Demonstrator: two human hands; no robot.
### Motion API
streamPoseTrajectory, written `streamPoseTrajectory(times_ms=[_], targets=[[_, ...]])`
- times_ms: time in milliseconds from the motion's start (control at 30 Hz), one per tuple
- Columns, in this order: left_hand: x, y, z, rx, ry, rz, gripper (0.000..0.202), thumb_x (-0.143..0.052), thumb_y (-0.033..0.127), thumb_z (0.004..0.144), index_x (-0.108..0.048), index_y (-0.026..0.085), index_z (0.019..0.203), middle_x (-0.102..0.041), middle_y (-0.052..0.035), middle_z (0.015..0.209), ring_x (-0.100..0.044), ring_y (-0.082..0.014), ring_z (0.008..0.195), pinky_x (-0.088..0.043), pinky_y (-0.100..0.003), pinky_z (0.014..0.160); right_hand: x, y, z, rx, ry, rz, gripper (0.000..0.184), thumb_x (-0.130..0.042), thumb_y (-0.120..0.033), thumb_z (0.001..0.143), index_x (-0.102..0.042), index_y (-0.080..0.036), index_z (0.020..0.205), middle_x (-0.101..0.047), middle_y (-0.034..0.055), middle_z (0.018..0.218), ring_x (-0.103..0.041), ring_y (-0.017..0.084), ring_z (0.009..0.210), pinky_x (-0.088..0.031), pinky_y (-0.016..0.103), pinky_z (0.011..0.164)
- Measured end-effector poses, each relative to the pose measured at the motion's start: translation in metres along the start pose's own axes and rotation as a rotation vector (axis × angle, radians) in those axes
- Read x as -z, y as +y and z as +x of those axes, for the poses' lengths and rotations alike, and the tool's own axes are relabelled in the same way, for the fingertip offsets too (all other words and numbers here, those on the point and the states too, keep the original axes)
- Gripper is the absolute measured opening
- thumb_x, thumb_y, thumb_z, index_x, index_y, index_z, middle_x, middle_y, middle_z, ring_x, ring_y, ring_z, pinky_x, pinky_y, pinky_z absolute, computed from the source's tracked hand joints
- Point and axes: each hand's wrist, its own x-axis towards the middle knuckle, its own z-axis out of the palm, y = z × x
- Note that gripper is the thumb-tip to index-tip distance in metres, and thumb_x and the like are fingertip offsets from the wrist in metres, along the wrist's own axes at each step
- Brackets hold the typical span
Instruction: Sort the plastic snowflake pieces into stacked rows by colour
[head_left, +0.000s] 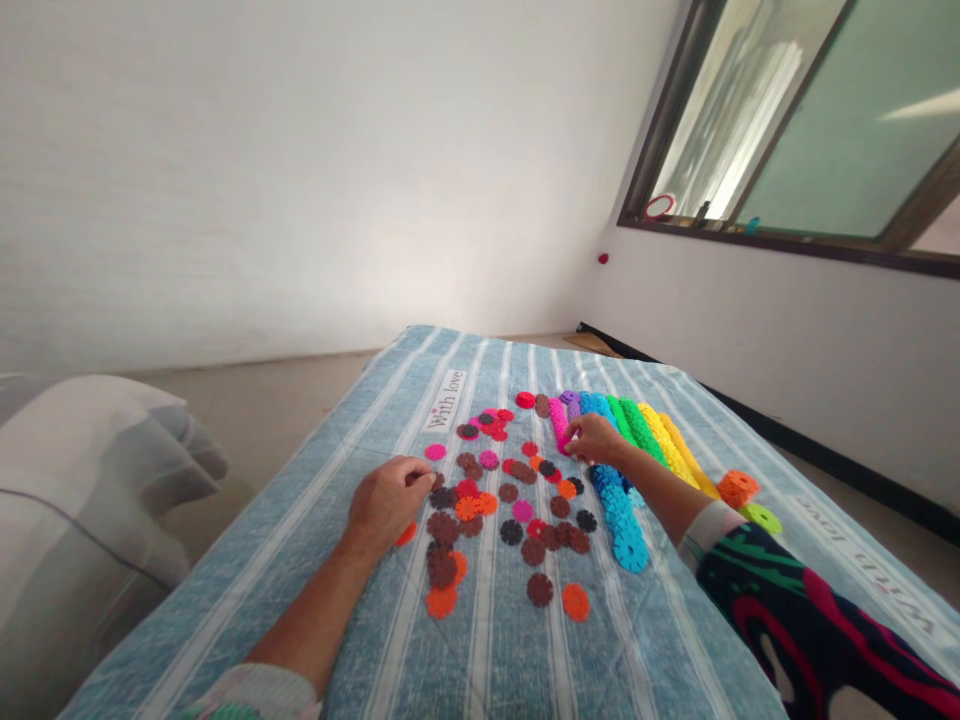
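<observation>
Several loose plastic snowflake discs (517,505) in brown, orange, red and pink lie scattered on a blue striped bedspread (390,620). Beyond them, discs are lined up in coloured rows (637,425): pink, purple, blue, green, yellow, orange. My right hand (592,438) pinches at the near end of the pink row, fingers closed on a pink disc. My left hand (386,500) rests at the left edge of the scatter, fingers curled and touching a brown disc. A blue row (622,515) runs under my right forearm.
A grey pillow or cushion (82,500) sits at the left of the bed. Bare floor and a white wall lie beyond the bed's far edge. A window (810,120) is on the right wall. An orange stack (739,488) and a green disc lie by my right elbow.
</observation>
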Motion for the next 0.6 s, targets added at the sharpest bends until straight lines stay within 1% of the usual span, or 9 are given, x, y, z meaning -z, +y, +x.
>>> streamPoseTrajectory(times_ms=[133,267,400,500,600], targets=[[0.000,0.001,0.000,0.003,-0.009,0.003,0.025,-0.050,0.036,0.071,-0.070,0.021,0.075,-0.072,-0.0022,0.081,-0.065,-0.0189,0.077,-0.045,-0.028,0.072,0.005,-0.002,-0.003,0.027,0.098,-0.047,0.015,-0.064,-0.012,0.073,-0.070,-0.015,0.087,-0.059,-0.0029,0.053,-0.058,0.012,0.050,-0.043,0.021,0.054],[0.000,0.002,-0.001,0.006,-0.012,0.006,0.025,-0.050,0.036,0.071,-0.069,0.022,0.075,-0.072,-0.0022,0.081,-0.065,-0.0192,0.078,-0.045,-0.028,0.073,0.013,-0.003,-0.009,0.042,0.133,-0.064,0.013,-0.061,-0.015,0.076,-0.071,-0.015,0.085,-0.061,-0.0008,0.055,-0.059,0.013,0.052,-0.043,0.022,0.056],[0.000,0.001,0.000,-0.004,-0.015,0.008,0.024,-0.050,0.036,0.071,-0.069,0.021,0.075,-0.072,-0.0024,0.082,-0.065,-0.0192,0.078,-0.045,-0.028,0.073,0.011,-0.005,-0.018,0.064,0.122,-0.058,0.012,-0.059,-0.015,0.077,-0.070,-0.013,0.081,-0.060,-0.0004,0.053,-0.057,0.012,0.050,-0.041,0.021,0.054],[0.000,0.001,-0.001,-0.010,-0.010,0.008,0.024,-0.050,0.036,0.071,-0.069,0.021,0.074,-0.071,-0.0024,0.081,-0.065,-0.0192,0.078,-0.045,-0.028,0.073,0.004,-0.010,-0.026,0.095,0.084,-0.053,0.012,-0.059,-0.015,0.077,-0.070,-0.013,0.079,-0.059,-0.0010,0.051,-0.055,0.011,0.049,-0.039,0.020,0.053],[0.000,0.001,-0.001,-0.008,-0.010,0.014,0.024,-0.050,0.035,0.071,-0.069,0.022,0.074,-0.071,-0.0018,0.080,-0.065,-0.0191,0.078,-0.045,-0.028,0.072,-0.006,-0.019,-0.035,0.146,0.033,-0.056,0.012,-0.060,-0.016,0.077,-0.071,-0.013,0.077,-0.060,-0.0015,0.052,-0.055,0.010,0.051,-0.037,0.019,0.052]])
